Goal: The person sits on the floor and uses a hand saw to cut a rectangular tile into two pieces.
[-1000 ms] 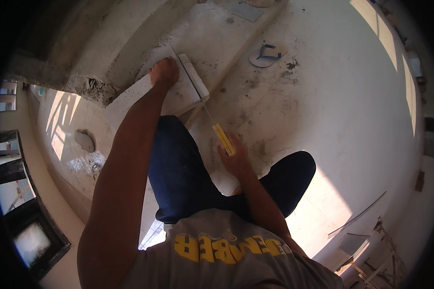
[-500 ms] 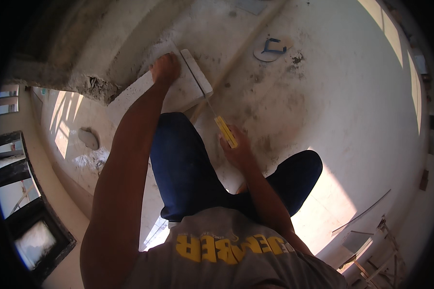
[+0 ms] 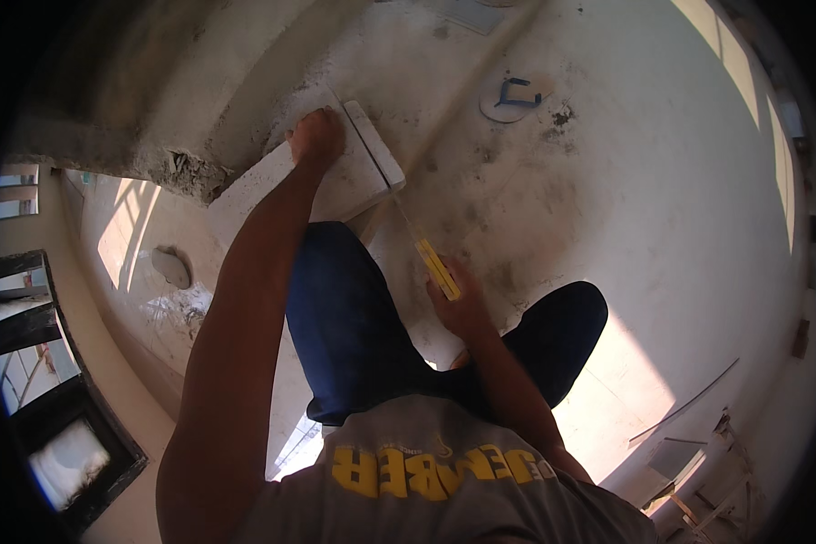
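Slightly nearer to the body than before, the yellow-handled saw (image 3: 438, 270) is drawn back by the right hand (image 3: 461, 306), its fingers closed around the handle (image 3: 442, 276). The blade (image 3: 407, 215) meets the narrow cut (image 3: 365, 142) of the white block (image 3: 347, 174), beyond the left knee (image 3: 329, 243). On this block the left hand (image 3: 318, 136) rests, fingers curled; whether they grip, I cannot tell.
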Available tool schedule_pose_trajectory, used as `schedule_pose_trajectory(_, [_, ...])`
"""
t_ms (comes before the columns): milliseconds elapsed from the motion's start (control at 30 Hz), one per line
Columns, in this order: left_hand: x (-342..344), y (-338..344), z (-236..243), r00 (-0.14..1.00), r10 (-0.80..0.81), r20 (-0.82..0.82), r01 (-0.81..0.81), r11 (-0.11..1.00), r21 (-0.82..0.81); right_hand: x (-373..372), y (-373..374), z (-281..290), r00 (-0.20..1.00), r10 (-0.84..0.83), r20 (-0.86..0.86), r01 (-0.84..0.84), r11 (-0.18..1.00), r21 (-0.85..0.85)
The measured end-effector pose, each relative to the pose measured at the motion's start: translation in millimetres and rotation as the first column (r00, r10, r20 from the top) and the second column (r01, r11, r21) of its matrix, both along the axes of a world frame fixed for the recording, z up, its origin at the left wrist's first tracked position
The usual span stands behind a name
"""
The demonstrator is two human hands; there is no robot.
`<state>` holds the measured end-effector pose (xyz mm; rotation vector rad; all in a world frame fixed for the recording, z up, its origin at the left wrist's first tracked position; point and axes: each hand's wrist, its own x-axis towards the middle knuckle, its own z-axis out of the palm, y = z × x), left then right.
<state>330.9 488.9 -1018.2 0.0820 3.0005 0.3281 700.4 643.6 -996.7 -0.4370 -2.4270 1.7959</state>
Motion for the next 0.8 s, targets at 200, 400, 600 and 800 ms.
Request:
schedule_pose_trajectory(200, [9.9,0.2,2.4,1.000,0.004,0.014,-0.004,1.000,0.008,7.0,10.0,-1.5,0.999,0.040,0.011,-0.041,0.996,0.083])
schedule_pose_trajectory(400, [22.1,5.1,3.6,0.997,-0.054,0.049,0.055,0.998,-0.004,-33.0,4.3,-11.0,0.999,0.036,-0.001,-0.036,0.994,0.107])
schedule_pose_trajectory(600, [8.4,-4.4,5.2,1.000,-0.004,0.018,0.003,1.000,0.018,48.1,13.0,16.8,0.997,0.021,0.077,-0.028,0.994,0.102])
schedule_pose_trajectory(800, [14.2,8.1,5.4,0.998,-0.057,-0.013,0.058,0.997,0.053,-45.1,13.0,-13.3,0.998,0.059,0.025,-0.061,0.994,0.094])
